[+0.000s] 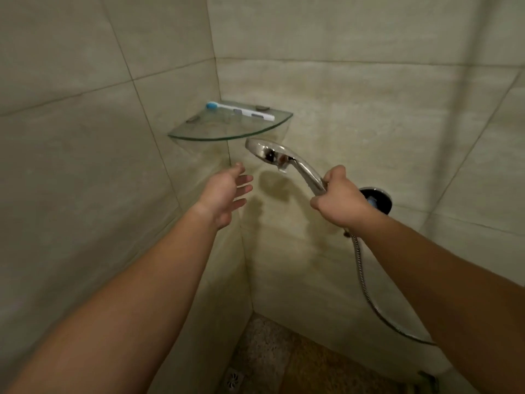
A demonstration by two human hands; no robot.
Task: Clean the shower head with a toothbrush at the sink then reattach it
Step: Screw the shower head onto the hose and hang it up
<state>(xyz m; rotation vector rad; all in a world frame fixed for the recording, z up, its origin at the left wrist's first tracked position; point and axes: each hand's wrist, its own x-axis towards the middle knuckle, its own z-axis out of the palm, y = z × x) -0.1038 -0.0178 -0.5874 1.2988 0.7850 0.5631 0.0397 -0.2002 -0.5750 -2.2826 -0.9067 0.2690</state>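
Tiled corner (227, 81): right hand (339, 199) grips shower head (279, 156).

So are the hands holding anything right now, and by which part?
Right hand grips the shower head by its handle; left hand is open, holding nothing.

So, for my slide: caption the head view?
Right hand grips shower head; open left hand reaches toward toothbrush.

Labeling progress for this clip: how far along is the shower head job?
Early. Done: the shower head is off its mount, gripped at the handle by the right hand, hose attached. In hand: the left hand is open, reaching towards the corner below the glass shelf, where the toothbrush lies untouched. Left: taking the brush, scrubbing at the sink (not in view), reattaching.
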